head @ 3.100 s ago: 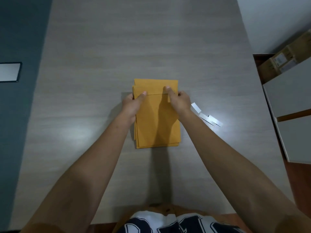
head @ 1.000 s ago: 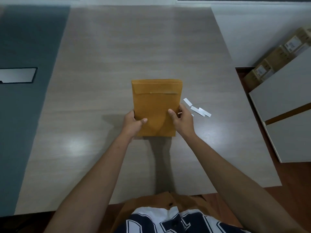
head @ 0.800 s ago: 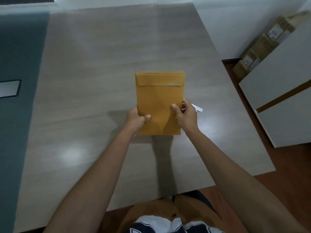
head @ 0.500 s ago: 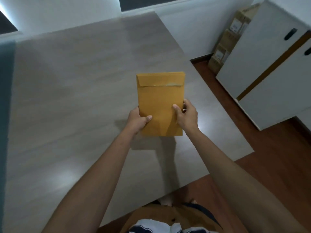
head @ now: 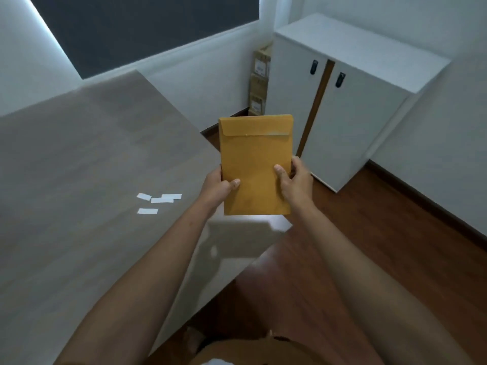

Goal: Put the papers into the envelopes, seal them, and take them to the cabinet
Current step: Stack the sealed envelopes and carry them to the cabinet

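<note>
A stack of brown envelopes (head: 254, 159) with the flaps folded down is held upright in the air, off the table. My left hand (head: 217, 187) grips its lower left edge, thumb on the front. My right hand (head: 296, 181) grips the lower right edge the same way. A white cabinet (head: 350, 106) with two shut doors and black handles stands ahead on the right, just behind the envelopes.
The grey table (head: 79, 180) lies to the left, its corner below the envelopes. Several white paper strips (head: 158, 200) lie on it. Cardboard boxes (head: 259, 83) are stacked left of the cabinet. Brown wood floor (head: 369, 233) stretches between table and cabinet.
Both hands lifted the envelopes off the table. The view swung right, so the cabinet and floor came into sight and the table slid left.
</note>
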